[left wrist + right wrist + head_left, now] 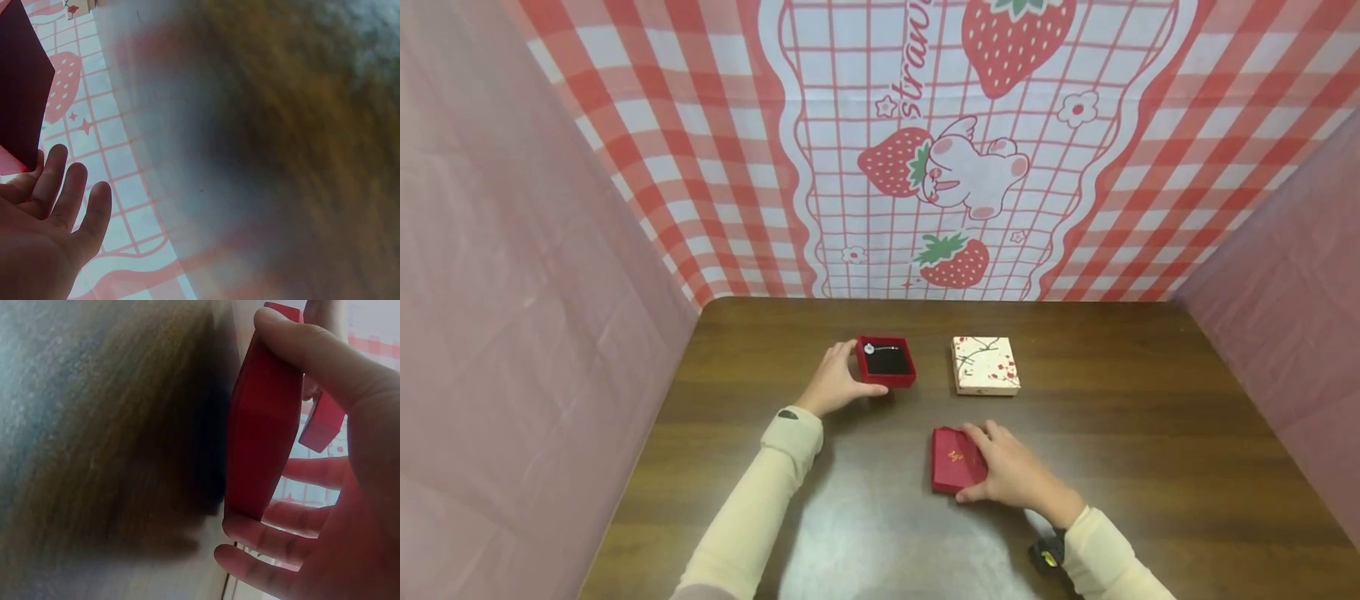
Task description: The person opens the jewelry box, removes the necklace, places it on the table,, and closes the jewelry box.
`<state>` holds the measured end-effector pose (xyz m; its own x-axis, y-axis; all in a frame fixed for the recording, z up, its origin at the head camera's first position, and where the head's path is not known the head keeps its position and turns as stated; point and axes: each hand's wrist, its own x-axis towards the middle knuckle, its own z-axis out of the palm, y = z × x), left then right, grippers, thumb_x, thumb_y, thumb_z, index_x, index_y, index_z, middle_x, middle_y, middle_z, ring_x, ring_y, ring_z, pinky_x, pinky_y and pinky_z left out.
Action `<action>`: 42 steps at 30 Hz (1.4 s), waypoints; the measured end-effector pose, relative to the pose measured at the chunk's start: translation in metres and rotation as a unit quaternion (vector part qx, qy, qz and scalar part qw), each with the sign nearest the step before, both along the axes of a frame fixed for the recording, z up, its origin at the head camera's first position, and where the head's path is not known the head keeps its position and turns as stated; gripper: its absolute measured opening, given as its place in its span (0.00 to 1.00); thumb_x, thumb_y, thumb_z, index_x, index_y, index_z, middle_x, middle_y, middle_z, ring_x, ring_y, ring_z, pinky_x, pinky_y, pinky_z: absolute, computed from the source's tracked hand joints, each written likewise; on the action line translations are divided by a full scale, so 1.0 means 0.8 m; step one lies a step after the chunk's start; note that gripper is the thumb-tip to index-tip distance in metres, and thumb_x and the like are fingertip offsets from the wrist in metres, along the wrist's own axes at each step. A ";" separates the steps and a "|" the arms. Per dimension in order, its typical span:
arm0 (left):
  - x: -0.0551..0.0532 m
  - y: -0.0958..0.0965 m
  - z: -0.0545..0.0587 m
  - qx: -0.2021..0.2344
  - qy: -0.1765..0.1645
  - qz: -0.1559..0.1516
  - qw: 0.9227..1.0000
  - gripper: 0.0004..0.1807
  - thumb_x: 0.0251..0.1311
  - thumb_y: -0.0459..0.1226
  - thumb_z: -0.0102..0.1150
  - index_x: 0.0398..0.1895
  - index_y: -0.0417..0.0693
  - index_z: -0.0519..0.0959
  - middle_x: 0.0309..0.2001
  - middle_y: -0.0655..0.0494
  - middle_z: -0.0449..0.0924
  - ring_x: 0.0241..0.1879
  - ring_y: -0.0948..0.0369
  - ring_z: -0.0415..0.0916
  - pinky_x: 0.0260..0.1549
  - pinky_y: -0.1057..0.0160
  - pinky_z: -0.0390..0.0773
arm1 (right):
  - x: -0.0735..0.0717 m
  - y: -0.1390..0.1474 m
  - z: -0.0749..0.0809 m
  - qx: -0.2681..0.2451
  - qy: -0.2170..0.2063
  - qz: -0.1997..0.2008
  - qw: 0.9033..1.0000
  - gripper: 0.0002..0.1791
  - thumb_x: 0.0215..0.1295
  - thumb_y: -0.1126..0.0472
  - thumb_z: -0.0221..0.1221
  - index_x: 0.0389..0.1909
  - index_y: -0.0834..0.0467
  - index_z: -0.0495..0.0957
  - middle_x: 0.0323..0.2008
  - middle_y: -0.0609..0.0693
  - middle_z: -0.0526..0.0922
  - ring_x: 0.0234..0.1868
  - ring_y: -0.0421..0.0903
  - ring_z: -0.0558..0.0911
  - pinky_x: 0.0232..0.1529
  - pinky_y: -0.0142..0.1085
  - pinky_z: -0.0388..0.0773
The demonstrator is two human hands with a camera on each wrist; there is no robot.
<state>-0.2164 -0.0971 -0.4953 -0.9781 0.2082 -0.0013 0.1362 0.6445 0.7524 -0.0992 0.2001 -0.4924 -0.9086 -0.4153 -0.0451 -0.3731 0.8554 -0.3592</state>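
My left hand [835,383] grips an open red jewelry box [901,382] by its left side, thumb at the near edge and fingers at the far corner. Inside, a thin silver chain with a round pendant [870,349] lies on a black pad [887,362]. The left wrist view shows the box's dark red underside [22,87] beside the fingers. Nearer to me, my right hand [1017,468] holds a red box lid [950,468] with small gold marks on top. Its thumb and fingers span opposite edges of the lid, as the right wrist view also shows.
A cream square box [985,367] with red blossoms and dark branches sits at the back, right of the jewelry box. The brown wooden table [1150,417] ends at a strawberry-print cloth [955,167] behind, with pink cloth [535,333] at both sides.
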 end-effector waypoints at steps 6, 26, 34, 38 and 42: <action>0.001 0.002 0.002 0.009 0.001 0.002 1.000 0.54 0.39 0.54 0.77 0.69 0.43 0.64 0.63 0.46 0.70 0.63 0.50 0.65 0.62 0.44 0.71 | 0.003 -0.001 0.000 0.004 0.015 0.005 1.000 0.55 0.31 0.39 0.78 0.62 0.62 0.71 0.42 0.53 0.73 0.41 0.46 0.73 0.39 0.41 0.75; 0.004 0.007 -0.001 0.004 -0.015 -0.002 1.000 0.54 0.39 0.55 0.77 0.69 0.43 0.63 0.64 0.46 0.69 0.64 0.51 0.64 0.63 0.44 0.70 | 0.007 -0.001 -0.003 0.013 -0.018 -0.004 1.000 0.63 0.29 0.30 0.75 0.67 0.60 0.67 0.47 0.55 0.72 0.41 0.46 0.75 0.40 0.43 0.78; 0.004 0.005 -0.002 0.004 -0.013 -0.002 1.000 0.54 0.39 0.54 0.77 0.69 0.42 0.63 0.64 0.46 0.69 0.64 0.50 0.65 0.63 0.44 0.70 | 0.003 0.002 -0.002 -0.003 -0.023 -0.016 1.000 0.60 0.34 0.29 0.73 0.68 0.58 0.66 0.46 0.57 0.71 0.38 0.47 0.75 0.37 0.44 0.79; 0.005 0.004 -0.003 0.010 -0.014 -0.001 1.000 0.54 0.39 0.54 0.77 0.69 0.43 0.64 0.64 0.46 0.70 0.64 0.50 0.65 0.63 0.44 0.70 | 0.002 0.005 -0.001 -0.015 -0.014 -0.021 1.000 0.60 0.34 0.31 0.73 0.68 0.58 0.65 0.51 0.61 0.72 0.43 0.53 0.78 0.43 0.50 0.81; 0.005 0.003 -0.005 0.013 -0.013 -0.001 1.000 0.53 0.39 0.54 0.78 0.68 0.43 0.64 0.64 0.46 0.70 0.64 0.50 0.65 0.63 0.44 0.70 | 0.001 0.007 0.000 -0.023 -0.012 -0.024 0.999 0.59 0.36 0.32 0.73 0.68 0.59 0.65 0.54 0.63 0.72 0.49 0.58 0.78 0.47 0.55 0.79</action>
<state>-0.2121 -0.0944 -0.4991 -0.9773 0.2109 -0.0217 0.1177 0.6246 0.7720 -0.0983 0.2060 -0.4923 -0.9262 -0.3740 -0.0490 -0.3233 0.8541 -0.4074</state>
